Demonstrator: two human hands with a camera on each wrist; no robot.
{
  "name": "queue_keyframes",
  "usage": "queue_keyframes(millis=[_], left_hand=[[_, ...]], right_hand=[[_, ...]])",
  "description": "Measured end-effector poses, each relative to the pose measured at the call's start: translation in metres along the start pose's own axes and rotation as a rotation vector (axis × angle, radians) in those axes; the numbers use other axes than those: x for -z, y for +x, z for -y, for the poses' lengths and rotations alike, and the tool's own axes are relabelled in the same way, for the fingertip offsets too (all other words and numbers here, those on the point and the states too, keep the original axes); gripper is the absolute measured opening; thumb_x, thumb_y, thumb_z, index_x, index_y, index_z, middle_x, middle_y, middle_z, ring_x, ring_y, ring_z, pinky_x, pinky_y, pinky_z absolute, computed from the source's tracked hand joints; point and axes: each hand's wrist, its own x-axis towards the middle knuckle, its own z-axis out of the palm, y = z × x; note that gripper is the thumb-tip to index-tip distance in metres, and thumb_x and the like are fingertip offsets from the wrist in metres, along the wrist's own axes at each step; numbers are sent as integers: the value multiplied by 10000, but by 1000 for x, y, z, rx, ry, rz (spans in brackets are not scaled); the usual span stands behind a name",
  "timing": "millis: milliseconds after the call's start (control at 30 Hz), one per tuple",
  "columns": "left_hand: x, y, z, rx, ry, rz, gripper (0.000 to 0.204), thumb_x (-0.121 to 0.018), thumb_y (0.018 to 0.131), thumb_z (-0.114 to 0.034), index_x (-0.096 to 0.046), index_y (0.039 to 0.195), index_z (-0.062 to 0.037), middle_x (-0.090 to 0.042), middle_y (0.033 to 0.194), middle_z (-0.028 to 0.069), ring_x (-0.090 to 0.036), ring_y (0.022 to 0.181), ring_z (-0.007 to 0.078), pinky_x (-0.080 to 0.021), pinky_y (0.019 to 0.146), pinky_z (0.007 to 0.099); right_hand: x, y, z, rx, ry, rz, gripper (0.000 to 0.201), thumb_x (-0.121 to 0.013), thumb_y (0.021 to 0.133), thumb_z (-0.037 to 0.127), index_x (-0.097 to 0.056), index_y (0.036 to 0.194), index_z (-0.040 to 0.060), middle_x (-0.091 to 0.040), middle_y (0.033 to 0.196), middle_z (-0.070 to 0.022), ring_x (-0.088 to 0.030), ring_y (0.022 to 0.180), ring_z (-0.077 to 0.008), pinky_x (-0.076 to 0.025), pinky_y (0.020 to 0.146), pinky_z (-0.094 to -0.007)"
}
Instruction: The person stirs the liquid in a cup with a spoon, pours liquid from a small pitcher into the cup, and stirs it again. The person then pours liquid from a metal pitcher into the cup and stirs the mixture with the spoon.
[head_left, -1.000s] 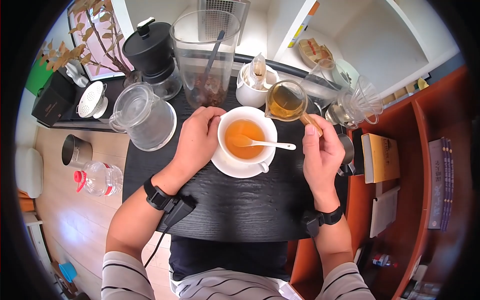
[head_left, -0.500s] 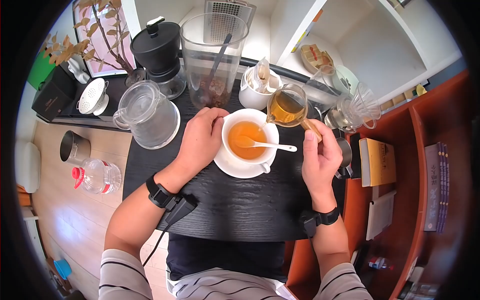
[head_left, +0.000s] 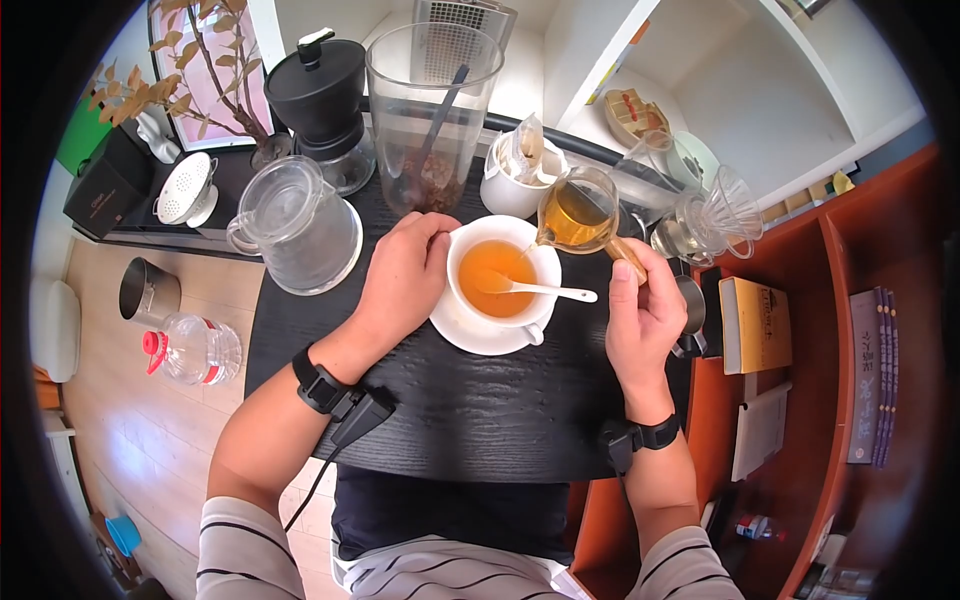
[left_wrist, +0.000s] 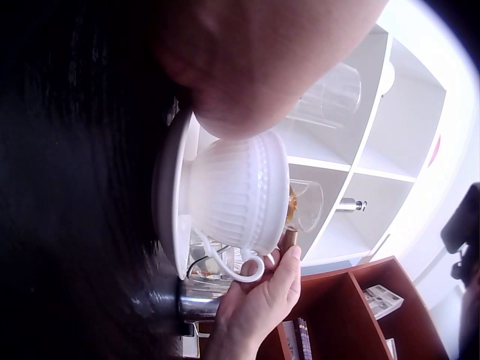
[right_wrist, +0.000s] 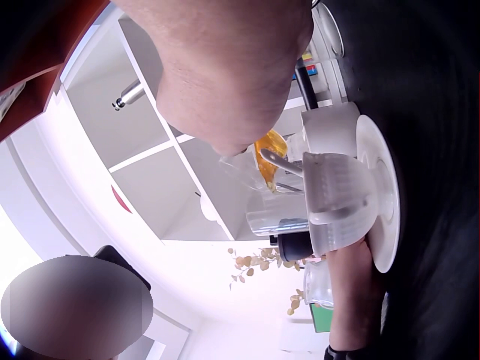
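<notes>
A white teacup (head_left: 530, 262) of amber liquid stands on a white saucer (head_left: 470, 341), a white spoon (head_left: 565, 293) leaning over its right rim. At the cup's far left side my left hand (head_left: 402, 275) grips it with curled fingers; the handle there is hidden. My right hand (head_left: 648, 318) holds the wooden handle (head_left: 627, 258) of a small glass pitcher (head_left: 578, 210). Amber liquid fills the tilted pitcher's lower part, and its spout reaches over the cup's right rim. In the right wrist view the liquid (right_wrist: 271, 159) slants toward the spout.
Behind the cup stand a tall glass vase (head_left: 430, 100), a white mug (head_left: 515, 185) with a drip bag and a black grinder (head_left: 318, 95). A lidded glass jug (head_left: 290, 230) is left, a glass dripper (head_left: 730, 215) right. Below lies the black tabletop (head_left: 470, 410).
The pitcher has tipped toward the cup, bringing its spout over the rim. My left hand has kept its place at the cup. The head view has shifted slightly.
</notes>
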Motion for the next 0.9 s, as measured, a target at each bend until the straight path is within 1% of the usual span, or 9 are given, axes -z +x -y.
queue_keyframes(millis=[300, 367, 433, 533, 667, 900], left_hand=[[-1, 0, 2, 9, -7, 5, 166, -584, 1011, -31, -728, 1079, 17, -699, 990, 219, -696, 931, 421, -552, 844, 477], [-2, 0, 7, -30, 40, 3, 150, -630, 1041, -42, -730, 1134, 20, -703, 991, 148, -711, 832, 256, -556, 779, 343], [-2, -1, 9, -33, 37, -1, 149, -629, 1040, -37, -729, 1134, 20, -703, 992, 150, -714, 837, 263, -556, 781, 346], [-2, -1, 8, -31, 33, -2, 149, -626, 1040, -32, -728, 1135, 22, -701, 994, 156, -718, 842, 279, -556, 782, 351], [-2, -1, 7, -29, 38, 1, 149, -624, 1039, -31, -727, 1133, 22, -698, 997, 165, -719, 844, 296, -555, 780, 359], [-2, -1, 8, -32, 47, 0, 148, -626, 1037, -29, -728, 1130, 22, -700, 998, 163, -721, 849, 297, -556, 782, 362]], right_hand=[[1, 0, 0, -3, -18, -2, 217, -698, 1042, 38, -699, 1236, -60, -688, 1002, -56, -561, 743, -52, -459, 624, -213], [2, -1, 1, 7, -16, -7, 220, -696, 1043, 37, -698, 1240, -61, -688, 1006, -56, -563, 750, -52, -462, 631, -212], [2, -4, 4, -39, 4, -14, 223, -689, 1048, 36, -697, 1247, -63, -686, 1021, -55, -568, 768, -53, -469, 645, -209], [4, -5, 5, -44, -15, -9, 225, -683, 1053, 40, -697, 1253, -62, -685, 1030, -53, -569, 775, -53, -473, 650, -209], [4, -5, 3, -23, -20, -17, 225, -681, 1056, 46, -697, 1253, -62, -682, 1027, -52, -565, 773, -52, -472, 651, -208], [5, -5, 1, -18, -33, -15, 222, -680, 1058, 53, -698, 1249, -59, -678, 1018, -51, -560, 770, -58, -468, 654, -211]])
